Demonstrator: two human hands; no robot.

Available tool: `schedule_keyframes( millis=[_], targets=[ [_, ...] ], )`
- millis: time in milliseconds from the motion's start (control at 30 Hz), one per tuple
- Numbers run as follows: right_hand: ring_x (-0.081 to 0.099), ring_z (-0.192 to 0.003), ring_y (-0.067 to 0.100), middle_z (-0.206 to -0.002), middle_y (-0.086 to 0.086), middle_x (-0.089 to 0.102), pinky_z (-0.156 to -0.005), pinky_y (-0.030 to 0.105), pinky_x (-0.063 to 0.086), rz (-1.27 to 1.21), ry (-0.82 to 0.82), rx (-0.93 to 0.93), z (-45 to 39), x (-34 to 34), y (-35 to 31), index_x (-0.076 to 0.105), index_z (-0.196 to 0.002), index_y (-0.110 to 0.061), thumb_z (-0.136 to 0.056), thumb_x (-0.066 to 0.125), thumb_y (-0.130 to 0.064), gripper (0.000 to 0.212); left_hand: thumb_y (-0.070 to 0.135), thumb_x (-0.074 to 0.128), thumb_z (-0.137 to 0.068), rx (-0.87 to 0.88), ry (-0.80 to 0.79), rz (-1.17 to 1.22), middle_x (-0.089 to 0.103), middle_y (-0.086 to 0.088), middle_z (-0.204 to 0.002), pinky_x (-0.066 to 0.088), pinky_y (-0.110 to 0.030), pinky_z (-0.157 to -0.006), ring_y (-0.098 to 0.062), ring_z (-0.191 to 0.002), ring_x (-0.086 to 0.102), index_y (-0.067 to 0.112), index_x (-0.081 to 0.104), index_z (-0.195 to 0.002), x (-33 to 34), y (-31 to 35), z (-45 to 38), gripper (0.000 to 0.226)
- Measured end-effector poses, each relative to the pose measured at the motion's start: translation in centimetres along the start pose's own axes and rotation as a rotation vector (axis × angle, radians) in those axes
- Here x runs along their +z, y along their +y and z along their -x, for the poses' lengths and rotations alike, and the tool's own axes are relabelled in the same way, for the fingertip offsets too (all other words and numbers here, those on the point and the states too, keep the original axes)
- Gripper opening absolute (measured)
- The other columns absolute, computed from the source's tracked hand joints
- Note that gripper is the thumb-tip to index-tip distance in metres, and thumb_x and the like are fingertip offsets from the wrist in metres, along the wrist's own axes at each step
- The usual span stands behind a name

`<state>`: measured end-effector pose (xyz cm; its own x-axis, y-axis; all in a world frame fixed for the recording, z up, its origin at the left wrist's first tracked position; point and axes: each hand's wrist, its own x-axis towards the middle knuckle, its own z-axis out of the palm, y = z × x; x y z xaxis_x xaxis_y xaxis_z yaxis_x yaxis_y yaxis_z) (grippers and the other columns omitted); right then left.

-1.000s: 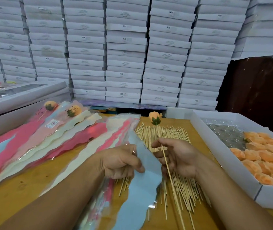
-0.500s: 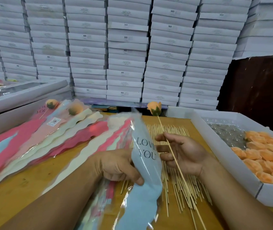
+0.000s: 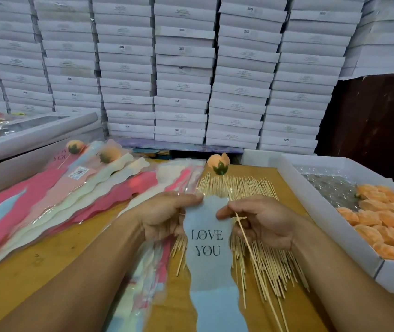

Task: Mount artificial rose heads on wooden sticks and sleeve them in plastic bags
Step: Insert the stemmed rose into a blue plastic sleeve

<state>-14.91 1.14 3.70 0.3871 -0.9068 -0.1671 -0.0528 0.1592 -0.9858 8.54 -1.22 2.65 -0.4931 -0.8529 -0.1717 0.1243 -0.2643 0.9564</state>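
Left hand (image 3: 165, 215) is pinching the top edge of the blue "LOVE YOU" sleeve (image 3: 209, 250); right hand (image 3: 263, 224) is gripping the stick (image 3: 251, 250) of a mounted rose (image 3: 218, 162), which is sitting above the sleeve mouth, not yet inside. Two sleeved roses (image 3: 90, 152) are lying done at left (count is my read). Loose sticks (image 3: 270, 264) and a tray of rose heads (image 3: 387, 224) are waiting, so most work is looking undone.

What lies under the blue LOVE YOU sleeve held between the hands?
Under the blue sleeve lies the pile of wooden sticks on the wooden table, showing at both edges. Whatever is directly beneath stays hidden.
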Motion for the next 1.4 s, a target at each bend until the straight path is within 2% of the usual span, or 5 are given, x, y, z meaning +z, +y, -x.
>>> schedule_keyframes(
  millis=[200,400,833,1100,1400],
  targets=[
    [0.063,-0.061,0.020,-0.095,0.016,0.071,-0.050,0.027,0.057,-0.026,-0.104,0.016,0.2,0.6,-0.1,0.074,-0.101,0.004,-0.094,0.059,-0.020,0.029,0.006,0.072,-0.076,-0.011,0.085,0.004,0.059,-0.042,-0.117,0.049,-0.045,-0.076,-0.043,-0.097,0.060,-0.023,0.057,-0.117,0.3,0.0,0.2,0.053],
    [0.064,-0.056,0.021,-0.082,0.015,0.059,-0.042,0.025,0.052,-0.013,-0.100,0.059,-0.1,0.6,0.1,0.075,-0.102,-0.001,-0.099,0.055,-0.026,0.032,0.004,0.072,-0.077,-0.018,0.052,0.005,0.070,-0.029,-0.100,0.060,-0.044,-0.080,-0.033,-0.079,0.072,-0.020,0.063,-0.110,0.4,-0.2,0.1,0.042],
    [0.038,-0.034,0.010,-0.050,0.003,0.053,-0.032,0.018,0.030,0.168,0.319,0.119,-5.1,-1.1,-3.2,0.060,-0.099,-0.011,-0.104,0.042,-0.028,0.025,0.003,0.074,-0.074,-0.086,0.027,-0.067,0.071,-0.025,-0.089,0.060,-0.042,-0.076,-0.032,-0.073,0.071,-0.011,0.068,-0.094,0.7,-0.1,0.3,0.026],
    [0.027,-0.029,0.004,-0.047,-0.004,0.040,-0.027,0.014,0.020,-0.353,0.241,0.242,-11.7,-0.7,-5.5,0.058,-0.078,-0.009,-0.103,0.026,-0.016,0.041,0.006,0.079,-0.072,-0.125,-0.037,-0.118,0.072,-0.022,-0.091,0.057,-0.045,-0.086,-0.031,-0.078,0.071,-0.003,0.073,-0.087,1.1,-0.7,0.0,0.019],
    [0.024,-0.030,0.003,-0.047,-0.004,0.042,-0.027,0.015,0.013,-0.420,0.262,0.240,-15.5,-1.1,-4.9,0.056,-0.077,-0.014,-0.107,0.031,-0.024,0.041,-0.005,0.086,-0.062,-0.103,-0.231,-0.052,0.073,-0.010,-0.074,0.061,-0.031,-0.059,-0.020,-0.064,0.073,0.009,0.072,-0.070,0.9,-0.5,0.4,0.022]
  ],
)
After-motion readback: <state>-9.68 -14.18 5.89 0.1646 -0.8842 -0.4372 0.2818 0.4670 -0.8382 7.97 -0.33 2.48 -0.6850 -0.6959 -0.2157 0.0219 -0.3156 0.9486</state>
